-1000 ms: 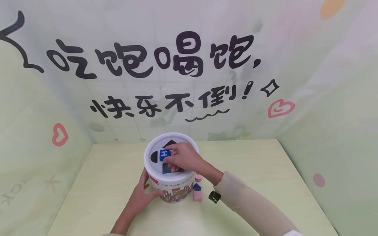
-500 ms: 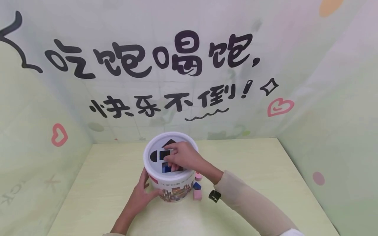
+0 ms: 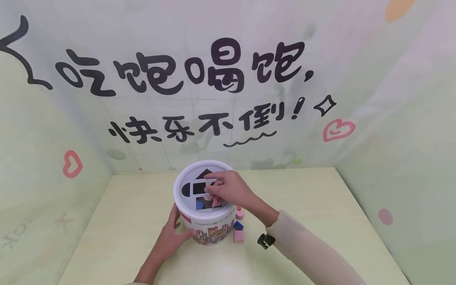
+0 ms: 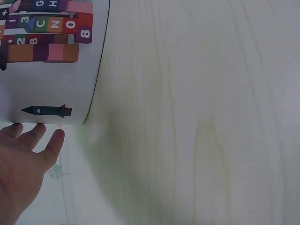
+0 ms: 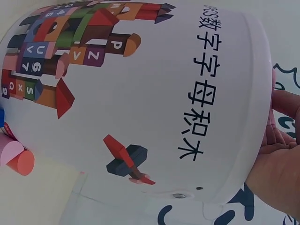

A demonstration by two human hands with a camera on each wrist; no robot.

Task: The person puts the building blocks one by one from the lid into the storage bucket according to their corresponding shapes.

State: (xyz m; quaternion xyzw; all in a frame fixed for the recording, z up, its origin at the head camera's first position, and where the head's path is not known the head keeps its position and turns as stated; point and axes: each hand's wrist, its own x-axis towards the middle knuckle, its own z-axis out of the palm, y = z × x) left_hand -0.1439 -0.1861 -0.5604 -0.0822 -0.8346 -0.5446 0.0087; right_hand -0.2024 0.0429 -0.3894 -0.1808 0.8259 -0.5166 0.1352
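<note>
A white round bucket (image 3: 210, 231) with printed blocks on its wall stands on the pale green table (image 3: 124, 221). Its white lid (image 3: 188, 175) has dark shape holes, among them a square hole (image 3: 198, 188). My right hand (image 3: 222, 190) rests on top of the lid with loosely bent fingers and holds nothing that I can see. Something blue (image 3: 199, 205) shows through a lower hole. My left hand (image 3: 171, 233) lies against the bucket's near left wall with straight fingers (image 4: 44, 140). The right wrist view shows the bucket wall (image 5: 140, 93) and my right fingers (image 5: 281, 136) at the lid's rim.
Right of the bucket lie a pink cylinder (image 3: 240, 214), a small blue block (image 3: 238, 225) and a pink cube (image 3: 238, 236). Walls with black lettering close in the table at the back and both sides.
The blue block my right hand held over the lid has gone down into the square hole, and the hand has let it go. The left hand has stayed on the bucket.
</note>
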